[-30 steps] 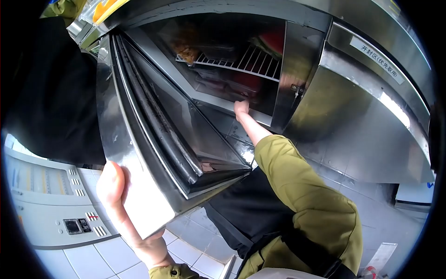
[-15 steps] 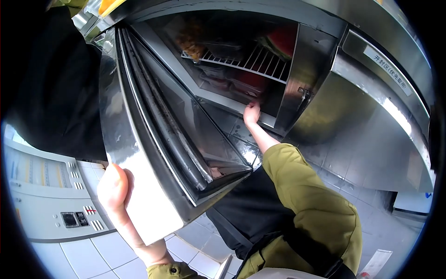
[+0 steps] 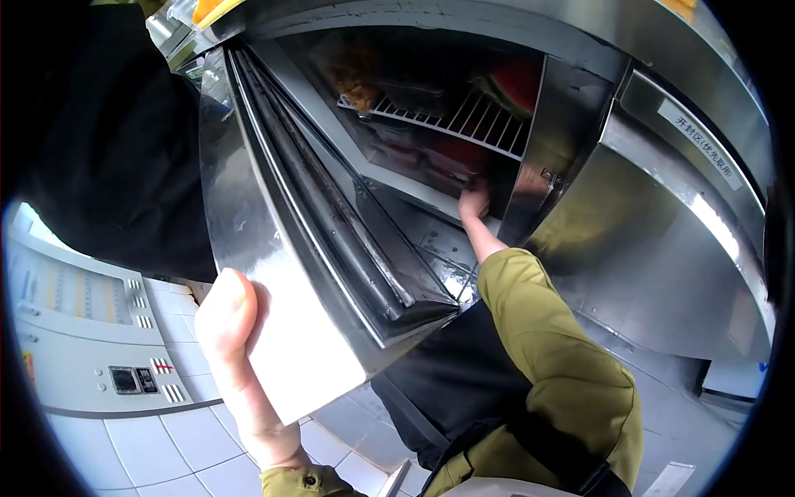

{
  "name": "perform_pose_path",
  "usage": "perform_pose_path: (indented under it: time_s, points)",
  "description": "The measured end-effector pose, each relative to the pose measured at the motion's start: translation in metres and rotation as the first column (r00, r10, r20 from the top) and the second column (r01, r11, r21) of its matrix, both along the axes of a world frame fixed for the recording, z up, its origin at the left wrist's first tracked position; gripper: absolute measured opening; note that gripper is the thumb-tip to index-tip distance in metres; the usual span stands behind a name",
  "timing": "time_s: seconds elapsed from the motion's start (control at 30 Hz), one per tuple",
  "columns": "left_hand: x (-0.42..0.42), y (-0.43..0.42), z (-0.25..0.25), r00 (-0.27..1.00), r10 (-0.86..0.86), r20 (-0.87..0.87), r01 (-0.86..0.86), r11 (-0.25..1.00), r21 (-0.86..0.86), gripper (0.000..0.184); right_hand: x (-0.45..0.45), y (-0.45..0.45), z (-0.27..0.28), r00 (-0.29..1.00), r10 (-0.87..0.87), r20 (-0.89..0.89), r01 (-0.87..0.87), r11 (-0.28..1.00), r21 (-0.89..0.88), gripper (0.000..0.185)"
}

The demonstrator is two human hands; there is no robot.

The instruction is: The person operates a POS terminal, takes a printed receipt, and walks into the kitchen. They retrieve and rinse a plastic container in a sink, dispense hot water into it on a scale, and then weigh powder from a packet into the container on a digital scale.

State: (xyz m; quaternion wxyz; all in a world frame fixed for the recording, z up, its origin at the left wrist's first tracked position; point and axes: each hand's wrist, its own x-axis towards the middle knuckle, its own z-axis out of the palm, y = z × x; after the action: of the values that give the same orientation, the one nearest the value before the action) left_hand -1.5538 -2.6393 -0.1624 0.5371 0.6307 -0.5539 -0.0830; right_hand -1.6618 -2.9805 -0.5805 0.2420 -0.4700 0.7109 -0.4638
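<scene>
My left hand (image 3: 228, 319) grips the edge of the open metal refrigerator door (image 3: 302, 331), thumb on its outer face. Low in the refrigerator opening, my right hand (image 3: 474, 201) has its fingers curled at the near edge of a lidded plastic container (image 3: 454, 161) with reddish contents; whether it grips the container cannot be made out. Above is a white wire shelf (image 3: 484, 124). On it rest a cut watermelon (image 3: 515, 85), a bag of yellowish-brown food (image 3: 356, 83) and a dim clear container (image 3: 416, 95).
A closed steel door (image 3: 654, 248) with a labelled drawer front (image 3: 700, 145) is at the right. A person in black clothing (image 3: 116, 149) stands close at the left, beyond the open door. A grey-white cabinet (image 3: 91, 356) stands at lower left on the tiled floor (image 3: 157, 447).
My right hand has moved slightly deeper into the refrigerator, toward the reddish container. My left hand stays on the door's edge. The view has shifted a little.
</scene>
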Motion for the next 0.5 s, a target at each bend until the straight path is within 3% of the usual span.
perform_pose_path:
  time_s: [0.03, 0.13, 0.2, 0.27, 0.3, 0.33, 0.37, 0.4, 0.43, 0.47, 0.5]
  points:
    - [0.001, 0.003, 0.0, 1.0, 0.012, -0.015, -0.012, 1.0, 0.013, 0.03, 0.002, 0.001, -0.004, 0.998, -0.034, -0.061, 0.031, 0.998, -0.047, 0.025]
    - [-0.001, 0.008, 0.0, 0.997, 0.069, -0.022, -0.07, 0.997, -0.021, 0.034, -0.006, 0.012, 0.006, 1.0, 0.006, -0.026, -0.006, 1.0, 0.008, 0.024]
    - [-0.011, 0.004, 0.002, 0.981, 0.063, -0.182, -0.073, 0.996, -0.049, 0.038, -0.007, 0.022, 0.015, 1.0, 0.007, 0.015, -0.005, 0.997, -0.08, 0.024]
    - [-0.057, -0.015, 0.02, 0.872, -0.003, -0.489, -0.034, 0.997, -0.066, 0.041, -0.012, 0.029, 0.014, 0.988, 0.079, 0.132, -0.062, 0.99, -0.127, 0.028]
    - [-0.078, -0.025, 0.028, 0.776, -0.047, -0.629, -0.011, 0.996, -0.089, 0.042, -0.015, 0.036, 0.023, 0.987, 0.077, 0.138, -0.081, 0.996, 0.03, 0.028]
    - [-0.088, -0.033, 0.036, 0.653, -0.099, -0.751, 0.009, 0.992, -0.123, 0.044, -0.02, 0.046, 0.031, 0.969, 0.093, 0.23, -0.083, 0.995, -0.053, 0.026]
    - [-0.083, -0.03, 0.029, 0.701, -0.007, -0.713, -0.041, 0.998, -0.05, 0.045, -0.027, 0.054, 0.027, 0.957, 0.156, 0.246, -0.129, 0.984, -0.125, 0.021]
    - [-0.079, -0.027, 0.022, 0.74, 0.086, -0.667, -0.095, 0.995, 0.023, 0.049, -0.037, 0.072, 0.027, 0.98, 0.187, 0.074, -0.159, 0.947, -0.279, 0.018]
    - [-0.089, -0.036, 0.04, 0.624, 0.068, -0.779, 0.023, 0.994, 0.105, 0.054, -0.061, 0.098, 0.047, 0.9, 0.394, 0.189, -0.38, 0.919, -0.106, 0.018]
    - [-0.1, -0.049, 0.048, 0.535, 0.032, -0.844, 0.048, 0.997, 0.068, 0.052, -0.088, 0.126, 0.079, 0.767, 0.583, 0.267, -0.62, 0.781, 0.074, 0.017]
    - [-0.108, -0.06, 0.04, 0.596, 0.096, -0.797, -0.055, 0.995, 0.079, 0.048, -0.108, 0.159, 0.115, 0.694, 0.647, 0.317, -0.655, 0.75, -0.097, 0.019]
